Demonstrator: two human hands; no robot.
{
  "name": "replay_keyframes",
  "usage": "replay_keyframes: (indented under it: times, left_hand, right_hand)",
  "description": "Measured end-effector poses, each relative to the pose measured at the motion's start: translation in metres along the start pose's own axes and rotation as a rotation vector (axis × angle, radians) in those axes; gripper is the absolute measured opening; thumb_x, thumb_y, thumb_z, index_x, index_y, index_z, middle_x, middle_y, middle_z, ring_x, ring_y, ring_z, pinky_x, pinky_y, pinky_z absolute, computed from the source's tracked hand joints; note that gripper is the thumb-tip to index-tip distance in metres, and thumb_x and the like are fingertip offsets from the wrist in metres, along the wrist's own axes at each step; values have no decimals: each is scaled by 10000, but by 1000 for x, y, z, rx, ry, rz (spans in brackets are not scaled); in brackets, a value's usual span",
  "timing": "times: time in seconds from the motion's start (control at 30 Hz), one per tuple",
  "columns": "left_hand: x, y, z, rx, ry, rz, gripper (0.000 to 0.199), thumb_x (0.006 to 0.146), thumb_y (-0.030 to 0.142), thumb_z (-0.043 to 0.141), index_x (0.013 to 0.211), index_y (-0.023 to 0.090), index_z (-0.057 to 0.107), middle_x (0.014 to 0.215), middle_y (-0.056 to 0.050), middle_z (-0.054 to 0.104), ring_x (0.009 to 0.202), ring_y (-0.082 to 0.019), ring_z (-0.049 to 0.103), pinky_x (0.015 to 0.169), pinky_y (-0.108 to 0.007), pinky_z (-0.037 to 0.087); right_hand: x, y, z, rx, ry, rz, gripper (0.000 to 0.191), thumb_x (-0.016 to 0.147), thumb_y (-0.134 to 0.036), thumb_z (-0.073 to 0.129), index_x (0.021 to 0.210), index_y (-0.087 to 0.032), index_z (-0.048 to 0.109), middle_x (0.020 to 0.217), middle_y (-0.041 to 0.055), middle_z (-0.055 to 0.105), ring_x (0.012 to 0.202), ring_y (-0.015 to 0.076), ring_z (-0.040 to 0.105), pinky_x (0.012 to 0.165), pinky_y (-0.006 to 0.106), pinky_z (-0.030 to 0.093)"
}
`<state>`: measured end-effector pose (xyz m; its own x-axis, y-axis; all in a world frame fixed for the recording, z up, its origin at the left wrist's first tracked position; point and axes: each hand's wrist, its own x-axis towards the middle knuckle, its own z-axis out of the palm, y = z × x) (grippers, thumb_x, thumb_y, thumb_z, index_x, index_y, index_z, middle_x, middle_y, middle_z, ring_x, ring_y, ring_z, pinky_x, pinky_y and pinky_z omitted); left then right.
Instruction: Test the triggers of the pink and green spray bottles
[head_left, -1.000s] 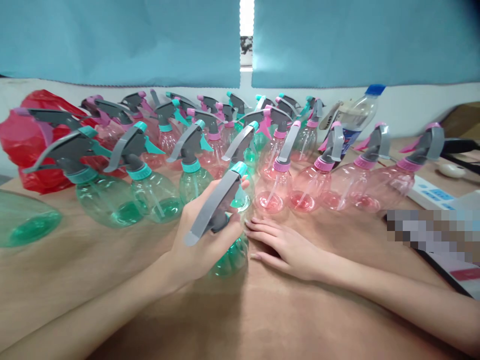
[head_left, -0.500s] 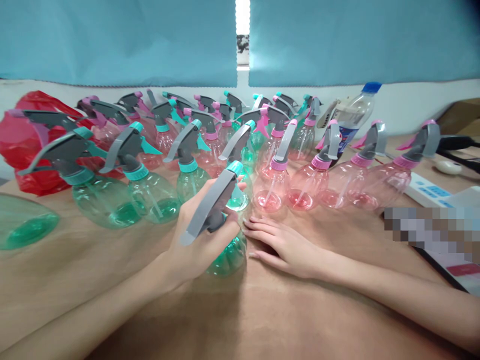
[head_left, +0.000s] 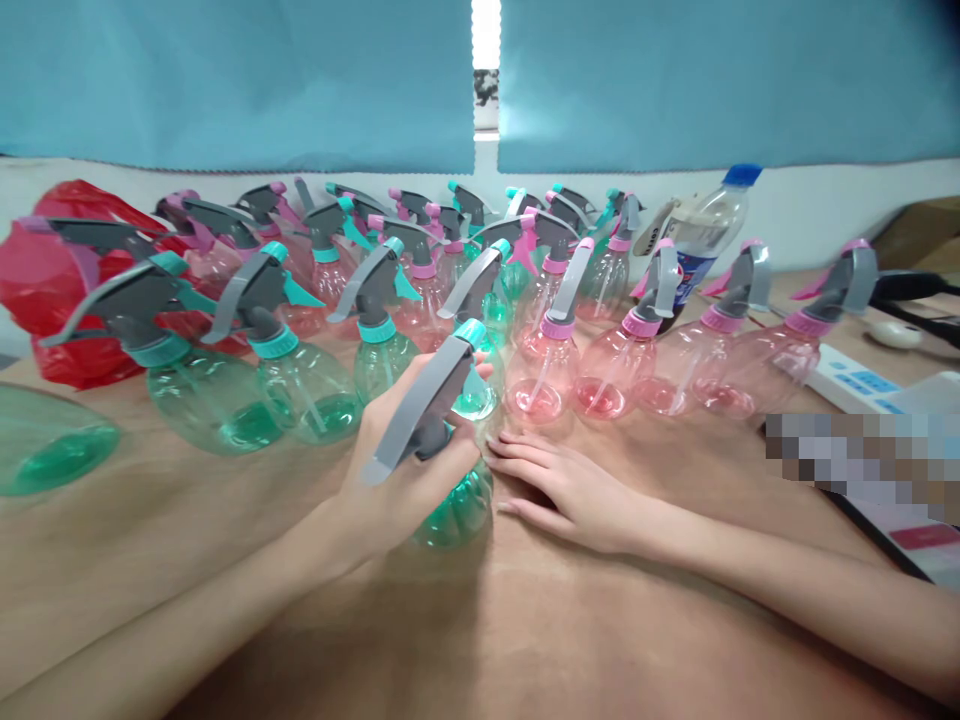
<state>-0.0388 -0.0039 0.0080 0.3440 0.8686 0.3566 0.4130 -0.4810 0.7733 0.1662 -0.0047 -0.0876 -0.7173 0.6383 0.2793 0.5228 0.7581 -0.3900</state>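
Note:
My left hand [head_left: 409, 465] is wrapped round the neck of a green spray bottle [head_left: 454, 510] standing on the table, its grey and teal trigger head rising above my fingers. To the right of that bottle, my right hand [head_left: 566, 490] lies on the table with its fingers apart and nothing in it; the fingertips are close beside the bottle. Green bottles with teal collars, such as one [head_left: 307, 390] at the left, stand in a front row. Pink bottles, such as one [head_left: 544, 375] behind my right hand, continue that row to the right.
Several more spray bottles stand behind the front row. A red plastic bag [head_left: 75, 330] is at the left and a blue-capped drink bottle [head_left: 709, 230] at the back right. A white mouse [head_left: 895, 334] and a blurred-out item lie at the right edge of the table [head_left: 570, 640].

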Motion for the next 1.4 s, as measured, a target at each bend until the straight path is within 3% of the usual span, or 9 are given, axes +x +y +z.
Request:
replay_keyframes:
  times: [0.3,0.47,0.67,0.9,1.03,1.23,1.4]
  left_hand:
    - [1,2,-1,37,10,8,313,797,207,484,1106,200,531,718,36,476,532,-116,379,525,-241,392]
    - [1,0,0,32,1,11,296,808,206,478,1101,211,516,651,62,402,499,-112,338,495,-237,368]
    - [3,2,0,38,21,21,306,781,190,480,1083,197,528,764,25,496,553,-116,413,548,-247,415]
    - [5,6,-5,-5,-37,-48,216,752,219,477,966,219,508,585,82,369,430,-93,268,422,-243,265]
    - [6,6,-5,-68,-45,-60,189,730,200,502,918,215,515,605,75,411,455,-93,340,464,-244,310]
    - [3,7,-4,-74,-14,-75,122,699,163,502,750,229,413,619,76,302,494,-95,248,470,-253,235]
    - [4,6,-5,-101,-49,-81,137,714,152,501,827,227,479,607,79,336,490,-100,269,465,-249,245]
  right_hand:
    - [0,-1,0,7,4,0,457,985,-418,438,1313,-116,541,1402,165,534,1329,262,461,1087,464,420]
    - [0,-1,0,11,15,2,442,982,-417,446,1318,-145,537,1395,151,543,1328,263,464,1081,475,425]
    - [0,-1,-1,10,6,7,469,985,-425,435,1322,-116,535,1406,163,530,1332,263,459,1090,462,418]
    - [-1,-2,-1,15,9,14,456,979,-424,450,1336,-150,525,1406,144,535,1332,261,461,1085,464,424]
    - [-1,-1,0,24,14,9,447,979,-414,453,1335,-153,524,1404,145,536,1330,262,463,1086,472,421]
    - [0,-2,-1,16,5,10,457,982,-414,444,1318,-118,538,1396,159,542,1325,262,468,1086,457,422]
    - [0,-1,-1,5,-1,2,475,982,-425,441,1325,-109,532,1402,164,534,1327,263,462,1091,458,415]
